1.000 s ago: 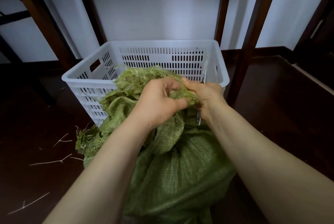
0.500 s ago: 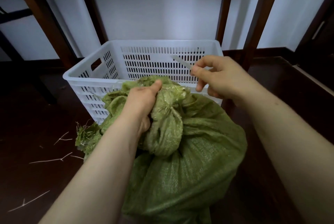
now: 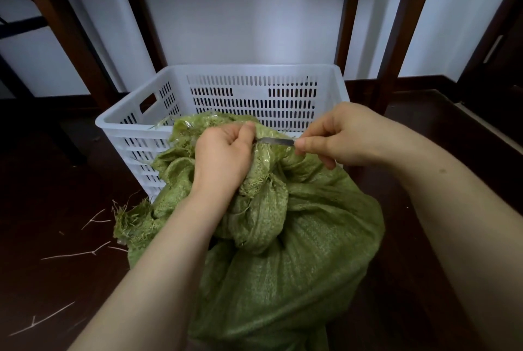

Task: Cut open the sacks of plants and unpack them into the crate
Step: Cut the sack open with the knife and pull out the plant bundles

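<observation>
A full green woven sack [image 3: 297, 260] stands on the dark floor in front of a white slotted plastic crate [image 3: 252, 95]. My left hand [image 3: 223, 158] grips the bunched, tied neck of the sack. My right hand [image 3: 342, 135] pinches a thin metal blade [image 3: 276, 141], held level, with its tip at the sack's neck beside my left thumb. Clear plastic shows in the frayed top of the sack. What the sack holds is hidden.
Dark wooden legs [image 3: 396, 39] stand behind and to the right of the crate, with more [image 3: 68, 33] at the left. Loose dry twigs [image 3: 82, 253] lie on the floor to the left. A white wall is behind.
My right hand came back down from above the crate and now holds the blade flat against the sack's neck. My left hand kept its grip and shifted slightly.
</observation>
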Demonstrator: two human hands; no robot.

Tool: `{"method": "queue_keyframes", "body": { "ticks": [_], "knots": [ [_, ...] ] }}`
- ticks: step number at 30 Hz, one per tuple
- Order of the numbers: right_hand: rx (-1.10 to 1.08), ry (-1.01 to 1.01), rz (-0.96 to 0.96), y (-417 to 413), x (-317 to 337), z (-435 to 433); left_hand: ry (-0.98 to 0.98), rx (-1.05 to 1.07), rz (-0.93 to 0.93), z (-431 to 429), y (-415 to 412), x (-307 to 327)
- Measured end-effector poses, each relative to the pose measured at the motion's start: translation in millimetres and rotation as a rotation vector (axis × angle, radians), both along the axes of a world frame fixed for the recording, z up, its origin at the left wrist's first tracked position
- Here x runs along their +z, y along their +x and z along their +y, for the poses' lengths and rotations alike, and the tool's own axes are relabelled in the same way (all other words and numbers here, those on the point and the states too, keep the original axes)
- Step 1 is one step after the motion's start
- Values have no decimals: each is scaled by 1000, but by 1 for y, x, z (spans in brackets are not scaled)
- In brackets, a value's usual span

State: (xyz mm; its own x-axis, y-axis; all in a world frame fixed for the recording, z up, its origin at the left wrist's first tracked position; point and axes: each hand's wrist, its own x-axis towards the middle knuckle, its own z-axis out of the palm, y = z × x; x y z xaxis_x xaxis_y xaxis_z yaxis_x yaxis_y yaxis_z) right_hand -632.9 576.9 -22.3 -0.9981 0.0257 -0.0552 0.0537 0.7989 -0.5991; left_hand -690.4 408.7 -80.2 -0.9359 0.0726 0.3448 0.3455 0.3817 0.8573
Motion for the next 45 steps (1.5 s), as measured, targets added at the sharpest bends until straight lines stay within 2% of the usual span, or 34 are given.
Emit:
{"method": "queue_keyframes", "body": {
  "ticks": [3, 8, 12, 17, 20, 26, 32, 35, 39, 41, 43, 45],
  "knots": [
    [-26, 99, 16, 5, 8, -4, -61, -1, 57, -1, 1, 4],
    [-48, 560, 87, 17, 24, -25, -225, 17, 218, -3, 5, 6],
    [-52, 742, 187, 19, 21, -45, -327, 4, 284, -1, 10, 10],
    [-85, 672, 135, 20, 14, -68, -395, -15, 318, 0, 12, 10],
    [-61, 644, 133, 20, 12, -74, -373, 38, 309, -9, 5, 8],
    [-53, 692, 137, 19, 9, -72, -388, 46, 277, -15, 5, 10],
    [-61, 758, 108, 20, -3, -58, -387, 148, 159, -32, -8, 10],
    [-25, 577, 39, 15, -3, -47, -375, 132, 99, -31, -6, 8],
    [-90, -117, -244, 2, -4, -3, -271, 120, 20, -35, -10, 2],
    [-172, -447, -321, -2, -16, 10, -188, 54, -28, -35, -8, 3],
    [-252, -663, -245, -5, -30, 8, -91, -44, -80, -30, -2, 8],
    [-310, -779, -114, -10, -38, -1, -47, -125, -146, -21, 4, 13]
  ]
}}
